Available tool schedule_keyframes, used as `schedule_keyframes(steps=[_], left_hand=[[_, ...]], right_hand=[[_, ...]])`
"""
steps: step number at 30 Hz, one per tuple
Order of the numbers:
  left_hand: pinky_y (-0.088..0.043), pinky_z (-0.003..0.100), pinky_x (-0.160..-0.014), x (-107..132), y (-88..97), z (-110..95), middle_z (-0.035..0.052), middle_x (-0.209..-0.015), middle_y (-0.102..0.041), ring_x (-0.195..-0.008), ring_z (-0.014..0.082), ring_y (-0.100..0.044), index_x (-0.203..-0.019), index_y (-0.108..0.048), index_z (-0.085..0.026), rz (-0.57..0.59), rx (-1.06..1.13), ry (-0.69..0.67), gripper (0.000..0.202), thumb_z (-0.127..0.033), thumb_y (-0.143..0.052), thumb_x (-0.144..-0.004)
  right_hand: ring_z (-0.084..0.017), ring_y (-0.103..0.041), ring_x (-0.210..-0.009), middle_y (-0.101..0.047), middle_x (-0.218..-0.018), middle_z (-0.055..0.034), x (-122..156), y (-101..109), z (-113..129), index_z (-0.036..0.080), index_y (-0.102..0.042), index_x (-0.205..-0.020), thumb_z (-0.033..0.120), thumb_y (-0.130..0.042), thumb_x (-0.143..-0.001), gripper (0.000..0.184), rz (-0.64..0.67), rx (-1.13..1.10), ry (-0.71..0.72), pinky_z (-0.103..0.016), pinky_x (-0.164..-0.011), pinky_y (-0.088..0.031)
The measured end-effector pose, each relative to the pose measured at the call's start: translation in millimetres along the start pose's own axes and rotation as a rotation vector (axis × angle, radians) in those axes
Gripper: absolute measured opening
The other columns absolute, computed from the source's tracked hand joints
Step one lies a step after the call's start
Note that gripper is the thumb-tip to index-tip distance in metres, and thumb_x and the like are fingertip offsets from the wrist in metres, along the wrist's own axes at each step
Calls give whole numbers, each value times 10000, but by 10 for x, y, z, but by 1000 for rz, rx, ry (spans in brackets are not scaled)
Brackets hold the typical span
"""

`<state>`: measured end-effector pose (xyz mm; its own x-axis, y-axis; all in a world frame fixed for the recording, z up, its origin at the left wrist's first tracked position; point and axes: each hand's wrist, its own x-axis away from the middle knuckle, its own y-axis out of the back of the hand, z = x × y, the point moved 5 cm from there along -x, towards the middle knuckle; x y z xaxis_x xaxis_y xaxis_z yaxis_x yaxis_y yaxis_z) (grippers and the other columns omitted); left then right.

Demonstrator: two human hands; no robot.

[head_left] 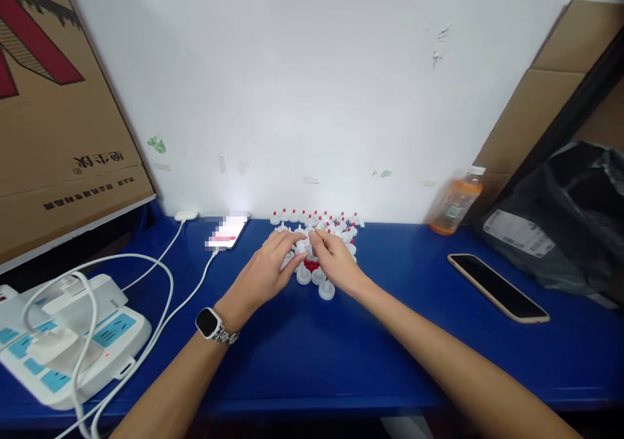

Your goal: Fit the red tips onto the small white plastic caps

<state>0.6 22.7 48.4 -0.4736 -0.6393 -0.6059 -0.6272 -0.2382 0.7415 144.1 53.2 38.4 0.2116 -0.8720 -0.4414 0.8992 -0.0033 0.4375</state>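
My left hand (266,266) is closed, with a white plastic nozzle cap (301,247) between its thumb and fingers. Right beside it, the fingertips of my right hand (337,261) are pinched together; whatever they hold is hidden. Below both hands lies a small heap of red tips (311,266). White nozzle caps without red tips, such as the nearest one (326,290), stand around that heap. Behind the hands, several nozzle caps with red tips (303,216) are set out near the wall.
On the blue table (312,354) a power strip (73,354) with white cables sits at left, near a lit phone (227,232). To the right are a dark phone (497,287), an orange drink bottle (455,205) and a black plastic bag (550,211). Cardboard (58,120) leans at left.
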Motion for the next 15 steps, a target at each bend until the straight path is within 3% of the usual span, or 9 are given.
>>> schedule_keyframes(steps=[4, 10, 15], left_hand=[[-478, 436, -919, -59, 26, -106, 113, -1142, -625, -1063, 267, -552, -1269, -501, -185, 12, -153, -71, 296, -321, -410, -1022], [-489, 448, -915, -43, 93, -129, 127, -1158, -625, -1059, 272, -558, -1285, -500, -167, -21, -258, -109, 313, -306, -442, -1010], [-483, 470, -960, 2, 110, -146, 126, -1238, -591, -1119, 272, -560, -1330, -473, -213, -93, -318, -146, 327, -243, -441, -1007]], right_hand=[[-133, -373, -558, -378, -565, 33, -24, 1, -71, 220, -369, -616, 486, -364, -961, 435, -64, -77, -111, -287, -551, -290], [-140, -385, -560, -397, -558, 29, -17, -14, 40, 222, -373, -623, 472, -378, -959, 419, -75, -86, -93, -287, -545, -288], [-143, -412, -562, -429, -569, 22, 63, 0, 87, 221, -378, -623, 462, -357, -969, 422, -122, -115, -104, -290, -556, -316]])
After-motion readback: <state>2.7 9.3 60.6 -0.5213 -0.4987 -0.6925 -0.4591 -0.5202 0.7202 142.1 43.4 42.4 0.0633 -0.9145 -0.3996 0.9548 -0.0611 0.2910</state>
